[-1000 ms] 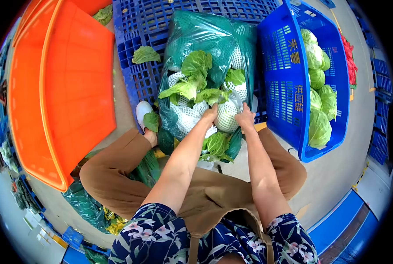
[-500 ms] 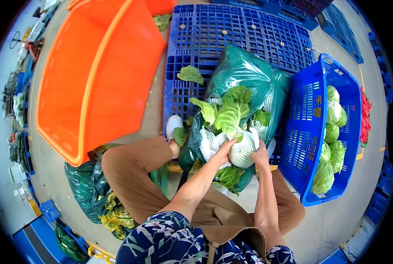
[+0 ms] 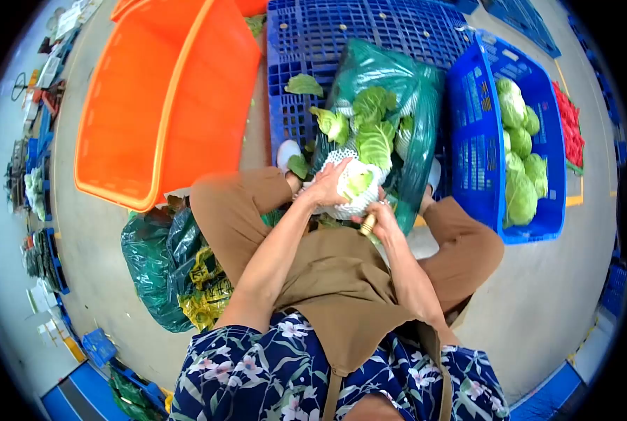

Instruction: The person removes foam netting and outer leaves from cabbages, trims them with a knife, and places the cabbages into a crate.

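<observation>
In my lap area, a cabbage (image 3: 358, 184) sits partly inside a white foam net (image 3: 336, 157). My left hand (image 3: 330, 185) grips its left side, fingers spread around the net. At the lower right of the cabbage, my right hand (image 3: 384, 217) is closed on a knife with a gold-coloured handle (image 3: 367, 224); its blade is hidden. Just beyond lie loose cabbage leaves (image 3: 375, 142) and other netted heads, within a large green plastic bag (image 3: 391, 77) that is open towards me.
A blue crate (image 3: 476, 140) holding several cabbages (image 3: 520, 196) stands on the right. To the left is a big orange bin (image 3: 127, 119). A blue pallet (image 3: 299, 42) lies under the bag. Green plastic bags (image 3: 148, 270) lie beside my left leg. Red bagged goods (image 3: 568, 126) are beyond the crate.
My hands have come closer to my body with the netted cabbage. My left hand now lies over its upper left, and the gold handle shows in my right hand. The view has shifted.
</observation>
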The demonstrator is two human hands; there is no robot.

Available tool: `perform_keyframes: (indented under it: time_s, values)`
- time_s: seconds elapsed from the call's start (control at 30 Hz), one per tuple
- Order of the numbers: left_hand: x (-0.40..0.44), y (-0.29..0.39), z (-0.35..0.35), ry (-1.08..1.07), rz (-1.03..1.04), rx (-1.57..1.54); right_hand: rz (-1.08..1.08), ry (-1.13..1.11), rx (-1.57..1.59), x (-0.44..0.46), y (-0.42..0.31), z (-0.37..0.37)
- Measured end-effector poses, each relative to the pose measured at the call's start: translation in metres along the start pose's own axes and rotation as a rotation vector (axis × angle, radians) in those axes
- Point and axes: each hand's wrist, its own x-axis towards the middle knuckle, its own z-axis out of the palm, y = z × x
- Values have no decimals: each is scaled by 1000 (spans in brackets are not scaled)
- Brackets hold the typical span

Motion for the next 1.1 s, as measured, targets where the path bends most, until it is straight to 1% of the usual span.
perform_keyframes:
  time_s: [0.03,0.1,0.2,0.27,0.33,0.37,0.4,0.5,0.53,0.57,0.6,0.7,0.73,0.8,0.83,0.87,0.93,0.97,1.0,1.03,1.07,1.1]
  values:
    - [-5,7,0,-76,-80,57,40,20,30,4,13,-4]
    - [-12,0,15,-55,-134,197,92,112,-50,6,29,-10]
    - [-15,-9,22,29,-96,8,34,62,-115,6,22,-15]
    - [-14,-13,18,-6,-116,-30,62,70,-109,-4,5,-1]
    - [-13,-12,18,-25,-150,-55,-10,111,-301,-6,3,13]
    - [-13,-11,18,-15,-135,-64,-41,131,-396,-7,5,21]
    - [-14,-12,19,-7,-123,-73,-46,178,-383,-11,3,31]
    - [-15,-22,18,53,-58,-111,-112,92,-448,4,5,24]
    - [-13,-29,16,65,-32,-145,-127,111,-482,4,3,28]
    - [-10,-35,16,78,-4,-179,-98,156,-485,8,3,30]
    - [-8,-39,19,143,-5,-219,-69,202,-488,10,0,34]
    - [-3,-53,27,274,-3,-155,-41,357,-470,20,-5,44]
    - [0,-61,32,373,21,-162,-41,401,-483,28,-5,42]
    - [5,-70,31,349,0,-265,-78,524,-522,33,-5,43]
    - [8,-70,29,335,-12,-319,-99,530,-497,38,-4,38]
    - [9,-71,25,276,17,-283,-119,538,-473,45,0,29]
    - [14,-57,16,180,-82,-20,-187,567,-436,56,5,16]
    - [17,-48,12,133,-129,113,-283,618,-507,64,10,8]
    - [4,21,-3,127,-303,438,-377,670,-579,78,20,-4]
    - [5,30,3,195,-177,518,-469,721,-653,85,25,-10]
    - [15,34,11,180,-29,562,-432,731,-626,79,22,-5]
    - [26,37,17,162,118,604,-444,705,-614,74,18,3]
